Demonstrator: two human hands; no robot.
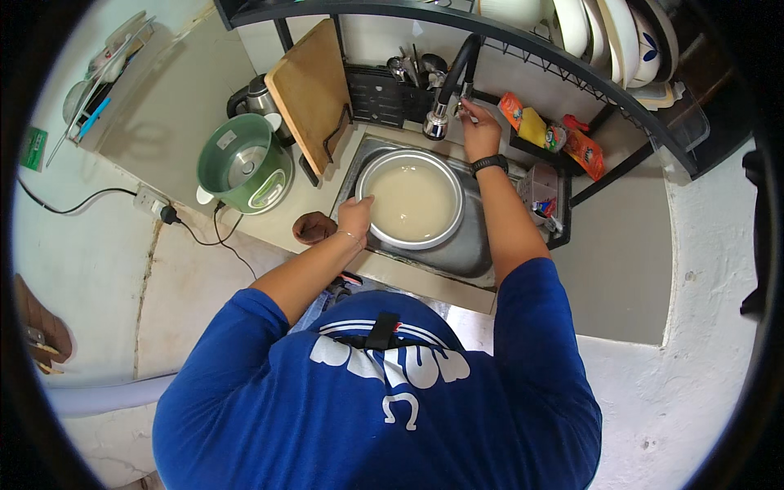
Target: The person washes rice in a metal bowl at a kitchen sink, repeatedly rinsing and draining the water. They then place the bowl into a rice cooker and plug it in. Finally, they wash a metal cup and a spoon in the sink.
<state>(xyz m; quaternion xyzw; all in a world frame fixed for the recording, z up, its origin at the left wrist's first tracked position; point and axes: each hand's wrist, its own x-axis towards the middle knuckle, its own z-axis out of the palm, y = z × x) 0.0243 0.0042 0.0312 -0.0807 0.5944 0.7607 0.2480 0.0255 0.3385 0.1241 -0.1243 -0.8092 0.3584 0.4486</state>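
Note:
My left hand (pixel 355 217) grips the left rim of a round metal pot (pixel 458 211), its thumb over the edge. Cloudy, whitish liquid (pixel 413 199) fills much of the pot, which sits in the steel sink (pixel 478 245). At the back of the sink, the fingers of my right hand (pixel 482 131) are on the handle of the faucet (pixel 460 104), just right of the spout. The black spout with its chrome head (pixel 436 122) hangs over the pot's far edge, and no stream of water shows below it. A black band circles my right wrist.
Left of the sink stand a green rice cooker body (pixel 245 162), a wooden cutting board (pixel 312 92), a kettle (pixel 260 95) and a brown cup-like object (pixel 314 228). A black dish rack (pixel 533 43) arches overhead with bowls. Sponge and packets fill a caddy (pixel 551 147) at right.

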